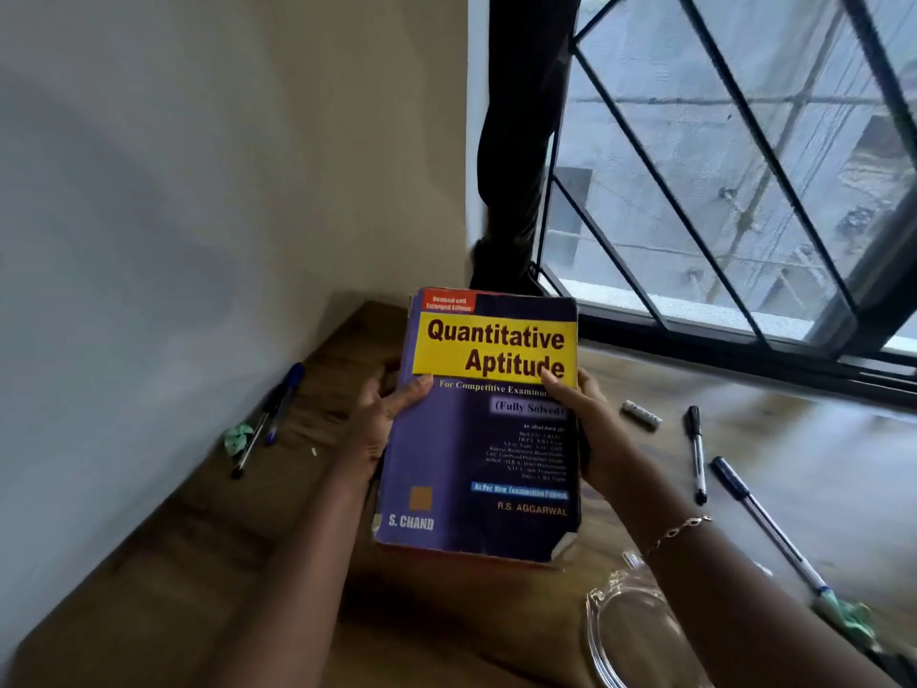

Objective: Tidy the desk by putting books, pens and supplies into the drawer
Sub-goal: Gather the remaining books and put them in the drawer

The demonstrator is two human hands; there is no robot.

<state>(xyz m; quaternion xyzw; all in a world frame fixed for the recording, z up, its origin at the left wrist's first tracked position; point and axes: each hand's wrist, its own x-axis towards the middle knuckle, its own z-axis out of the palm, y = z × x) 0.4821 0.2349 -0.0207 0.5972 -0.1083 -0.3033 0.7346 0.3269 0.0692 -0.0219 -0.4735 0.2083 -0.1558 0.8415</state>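
Note:
A thick purple book (pixel 476 459) with a yellow title band is held above the wooden desk (pixel 208 538), cover facing me. My left hand (pixel 379 419) grips its left edge with the thumb on the cover. My right hand (pixel 580 424) grips its right edge, thumb on the yellow band. Two pens (pixel 270 419) lie by the wall at the left, beside a green crumpled scrap (pixel 237 437). On the right lie a black marker (pixel 696 451), a blue-capped pen (pixel 759 518) and a small white tube (pixel 641 414). No drawer is in view.
A clear glass lid or dish (pixel 625 633) sits at the desk's near edge under my right forearm. A green scrap (pixel 851 618) lies at the far right. A barred window (pixel 719 166) with a black curtain (pixel 521 141) rises behind the desk; a wall closes the left side.

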